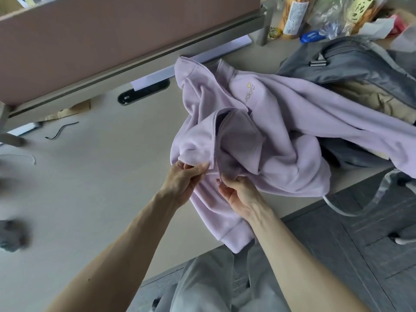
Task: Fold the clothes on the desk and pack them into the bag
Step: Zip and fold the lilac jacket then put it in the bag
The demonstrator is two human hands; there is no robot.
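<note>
Desk: pale top. It carries the whole job, with the near edge running diagonally in front of you.

Jacket: lilac fleece, unfolded and rumpled, front open. It lies on the right half of the desk. The collar points away from you, and one banded edge hangs over the near desk edge toward your lap. Its right side is draped over the bag. Long axis as it lies: roughly collar-far to band-near, slanting a little left at the top.

Bag: grey, to the right of the jacket and partly under it. Mouth appears open, with tan lining showing. No folded item visible inside.

Left hand: fingers curled, holding the left front panel at its lower corner.

Right hand: just beside the left, thumb and fingers pinching the opposite front edge.

Zipper: the teeth run from the collar down toward your fingers, and both loose ends sit between your two hands.

Judgement: folding has barely begun and packing has not started. The next move turns on those two front edges. They lie directly ahead of your fingertips, nearly touching, so bring them together along the zipper line. Your right hand is nearer the bag. Risk: the draped side may drag on the bag.
</note>
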